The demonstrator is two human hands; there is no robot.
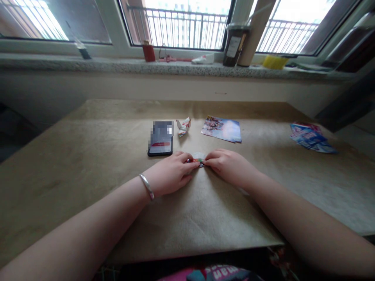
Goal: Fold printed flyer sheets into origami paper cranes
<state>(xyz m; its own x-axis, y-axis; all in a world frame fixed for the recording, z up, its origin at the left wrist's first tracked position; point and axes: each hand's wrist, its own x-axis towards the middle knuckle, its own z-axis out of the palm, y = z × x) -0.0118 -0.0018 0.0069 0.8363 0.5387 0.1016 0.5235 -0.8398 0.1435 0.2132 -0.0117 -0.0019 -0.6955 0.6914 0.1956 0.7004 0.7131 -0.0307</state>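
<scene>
My left hand [171,173] and my right hand [230,166] meet at the middle of the table, both with fingers curled and pinching a small folded piece of coloured paper [198,159] that lies on the brown paper table cover [190,218]. A silver bracelet [147,186] sits on my left wrist. Most of the folded piece is hidden by my fingertips.
A black phone [160,139] lies just beyond my left hand. A finished folded paper figure [183,127] stands beside it. Printed paper sheets [222,129] lie further right, more sheets [310,137] at the far right. The windowsill [117,66] holds a red cup, a dark container and a yellow object.
</scene>
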